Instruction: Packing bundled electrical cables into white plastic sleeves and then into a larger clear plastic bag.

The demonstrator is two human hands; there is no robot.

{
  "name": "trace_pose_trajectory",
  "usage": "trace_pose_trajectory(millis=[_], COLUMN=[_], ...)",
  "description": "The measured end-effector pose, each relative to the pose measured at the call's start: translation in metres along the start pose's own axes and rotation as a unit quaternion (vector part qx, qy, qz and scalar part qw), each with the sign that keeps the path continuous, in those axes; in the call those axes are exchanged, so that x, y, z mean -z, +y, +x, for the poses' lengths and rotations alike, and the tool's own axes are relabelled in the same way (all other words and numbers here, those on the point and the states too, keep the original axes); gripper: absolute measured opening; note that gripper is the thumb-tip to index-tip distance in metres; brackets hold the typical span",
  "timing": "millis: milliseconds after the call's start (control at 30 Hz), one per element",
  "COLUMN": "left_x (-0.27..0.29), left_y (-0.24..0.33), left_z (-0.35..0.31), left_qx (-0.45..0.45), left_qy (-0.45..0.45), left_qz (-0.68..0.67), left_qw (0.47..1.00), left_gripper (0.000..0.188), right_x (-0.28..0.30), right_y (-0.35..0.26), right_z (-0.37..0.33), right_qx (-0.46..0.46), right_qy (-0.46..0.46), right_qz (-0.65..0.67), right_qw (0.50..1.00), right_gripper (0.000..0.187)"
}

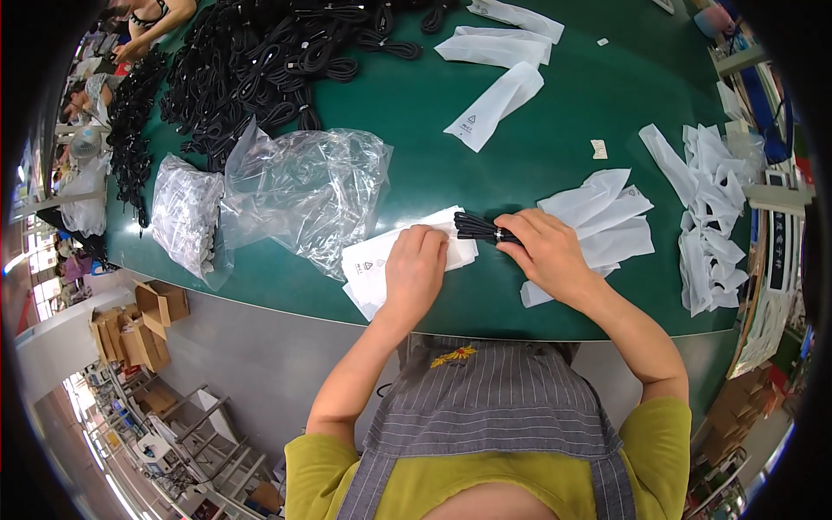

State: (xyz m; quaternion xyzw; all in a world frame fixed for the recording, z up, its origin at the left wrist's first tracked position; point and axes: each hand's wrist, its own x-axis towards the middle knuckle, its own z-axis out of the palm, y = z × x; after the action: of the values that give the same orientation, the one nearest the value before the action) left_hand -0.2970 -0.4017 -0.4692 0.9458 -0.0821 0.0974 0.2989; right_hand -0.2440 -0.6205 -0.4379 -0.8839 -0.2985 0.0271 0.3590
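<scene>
My right hand (548,253) is closed around a bundled black cable (473,227), gripping it near its tie. The cable's free end points left, at the edge of a stack of white plastic bags (367,263). Over that stack lies my left hand (416,270), its fingers bent together and pinching the top bag by its right end. What the left fingertips touch is partly hidden. Just beyond my right wrist, several white bags (598,217) lie fanned out, some of them partly under my forearm.
Many coiled black cables (251,65) are heaped at the far left. Nearer are a crumpled clear plastic bag (308,186) and a clear bag of small white pieces (186,217). More white bags (706,217) lie at the right edge of the green table (416,156). A co-worker's arm (165,26) shows far left.
</scene>
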Motion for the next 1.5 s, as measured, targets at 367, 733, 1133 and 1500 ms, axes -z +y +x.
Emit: trace_pose_trajectory(millis=[367,733,1133,1500], left_x=[-0.001,0.009,0.014,0.031], left_y=[0.006,0.004,-0.001,0.023], left_z=[-0.005,-0.012,-0.014,0.0], left_qx=[0.092,0.04,0.009,0.006], left_qy=[0.066,0.107,0.106,0.035], left_qz=[-0.126,-0.144,-0.172,-0.131], left_qw=[0.986,0.983,0.979,0.991], left_gripper=[0.018,0.023,0.021,0.016], right_x=[-0.009,0.002,0.008,-0.007], right_y=[-0.008,-0.015,-0.015,-0.043], right_z=[-0.01,-0.008,0.009,-0.004], right_qx=[0.03,0.035,-0.324,0.096], right_qy=[0.02,-0.014,-0.169,-0.029], right_qz=[0.019,0.063,0.379,0.099], right_qw=[0.999,0.997,0.85,0.99], right_gripper=[0.028,0.025,0.021,0.024])
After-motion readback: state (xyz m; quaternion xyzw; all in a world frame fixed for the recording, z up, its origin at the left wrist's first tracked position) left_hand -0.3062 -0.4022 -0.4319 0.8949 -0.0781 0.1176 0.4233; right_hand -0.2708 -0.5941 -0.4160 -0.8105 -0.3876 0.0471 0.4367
